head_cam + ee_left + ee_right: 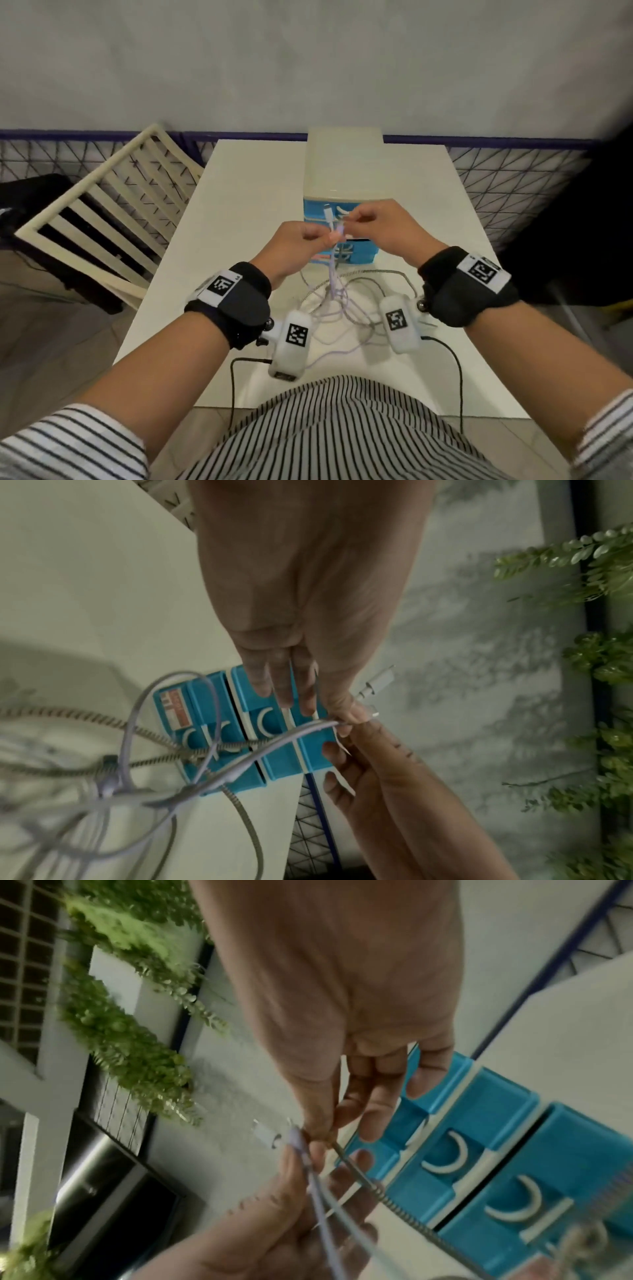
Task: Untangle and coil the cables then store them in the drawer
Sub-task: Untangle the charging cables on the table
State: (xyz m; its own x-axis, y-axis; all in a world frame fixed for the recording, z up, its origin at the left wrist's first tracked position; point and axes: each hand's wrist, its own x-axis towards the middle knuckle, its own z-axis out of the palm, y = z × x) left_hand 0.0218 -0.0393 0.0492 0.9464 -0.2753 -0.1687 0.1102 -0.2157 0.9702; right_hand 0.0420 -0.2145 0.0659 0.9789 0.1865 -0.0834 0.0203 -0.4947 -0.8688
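Left of the left hand: one cream slatted chair [102, 219], tilted beside the table's edge. One white table [239, 192] under both hands.

Left hand [294, 246]: raised above the table, fingers curled, thumb and forefinger pinching the lilac cable [334, 284] close to its upper end. The cable hangs straight down from the pinch into the tangle below.

Between the two hands: one white connector [327, 214] stands up just above the left fingertips. Below both wrists, the tangle lies on the table. Two kinds of cable can be counted: the thin lilac one in several loops, and one braided cable [58, 715]. Whether there is a third cannot be told.

Right hand [380, 229]: fingertips meet the left hand's, pinching the same cable ends; in the right wrist view a braided strand runs from its fingertips.

Just beyond both hands: one blue drawer unit [342, 192] with a cream top; the wrist views show at least three blue drawer fronts with white crescent handles.
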